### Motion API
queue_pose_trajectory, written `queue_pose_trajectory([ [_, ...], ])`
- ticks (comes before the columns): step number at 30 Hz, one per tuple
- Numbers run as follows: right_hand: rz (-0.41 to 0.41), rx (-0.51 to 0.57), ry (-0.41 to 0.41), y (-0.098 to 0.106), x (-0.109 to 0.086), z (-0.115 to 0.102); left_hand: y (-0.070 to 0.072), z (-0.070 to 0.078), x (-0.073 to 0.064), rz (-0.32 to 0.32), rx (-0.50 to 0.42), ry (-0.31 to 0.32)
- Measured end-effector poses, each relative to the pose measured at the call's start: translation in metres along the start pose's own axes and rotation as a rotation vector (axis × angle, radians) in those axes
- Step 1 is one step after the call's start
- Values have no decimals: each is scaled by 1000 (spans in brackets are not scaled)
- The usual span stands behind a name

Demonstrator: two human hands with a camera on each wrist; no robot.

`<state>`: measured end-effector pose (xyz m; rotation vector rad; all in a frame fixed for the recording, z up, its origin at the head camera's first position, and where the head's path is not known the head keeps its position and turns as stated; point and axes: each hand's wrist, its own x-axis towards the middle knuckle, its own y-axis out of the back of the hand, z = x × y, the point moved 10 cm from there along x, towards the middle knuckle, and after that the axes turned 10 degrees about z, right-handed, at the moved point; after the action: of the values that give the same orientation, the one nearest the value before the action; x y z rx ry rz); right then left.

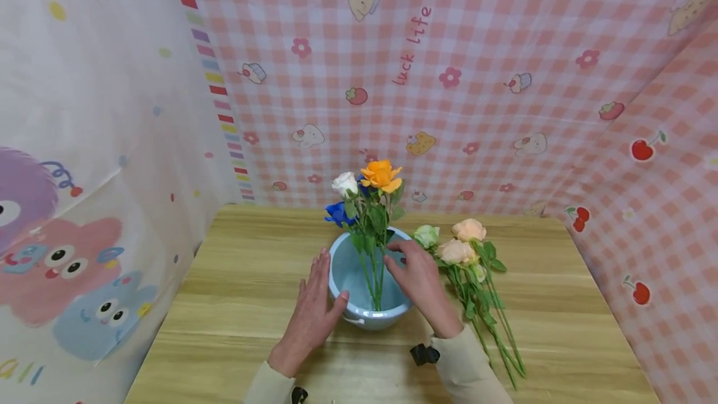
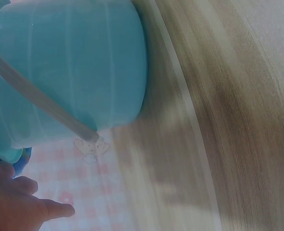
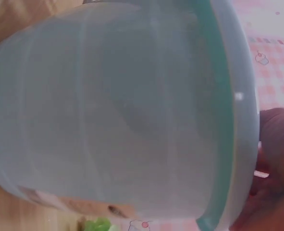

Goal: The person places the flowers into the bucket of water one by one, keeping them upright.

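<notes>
A light blue bucket (image 1: pixel 370 322) stands on the table in the head view, its handle hanging down the side in the left wrist view. Inside it stand stemmed artificial-looking roses: an orange rose (image 1: pixel 381 176), a white rose (image 1: pixel 344 184) and blue roses (image 1: pixel 339 214), their green stems close together. My left hand (image 1: pixel 315 304) lies along the bucket's left rim, fingers extended and thumb apart. Over the right rim reaches my right hand (image 1: pixel 419 279), its thumb and index finger apart beside the stems and leaves. Whether they touch is unclear. Its other fingers are partly hidden.
Right of the bucket, peach roses (image 1: pixel 469 230) and a pale green rose (image 1: pixel 427 235) lie on the wooden table (image 1: pixel 252 267), stems toward the front. Pink checked cloth (image 1: pixel 449 111) hangs behind and at right, white printed cloth (image 1: pixel 140 67) at left.
</notes>
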<state>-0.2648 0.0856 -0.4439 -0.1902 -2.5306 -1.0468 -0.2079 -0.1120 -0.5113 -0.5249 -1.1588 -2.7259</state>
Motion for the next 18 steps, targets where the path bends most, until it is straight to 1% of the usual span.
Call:
queue_pose_trajectory([
  [2,48,34,45,7,-2,-4,2,0,1,-2,-8,7],
  [5,105,85,90,16,-5,-4,3,0,2,4,-8,4],
  [8,148,150,94,25,-8,1,4,0,2,16,-8,-6],
  [11,178,219,73,33,-12,11,2,0,2,19,-1,-11],
  [13,200,245,48,39,-15,21,2,0,1,17,2,-11],
  [18,254,311,-58,56,-21,53,2,1,0,12,2,-8],
])
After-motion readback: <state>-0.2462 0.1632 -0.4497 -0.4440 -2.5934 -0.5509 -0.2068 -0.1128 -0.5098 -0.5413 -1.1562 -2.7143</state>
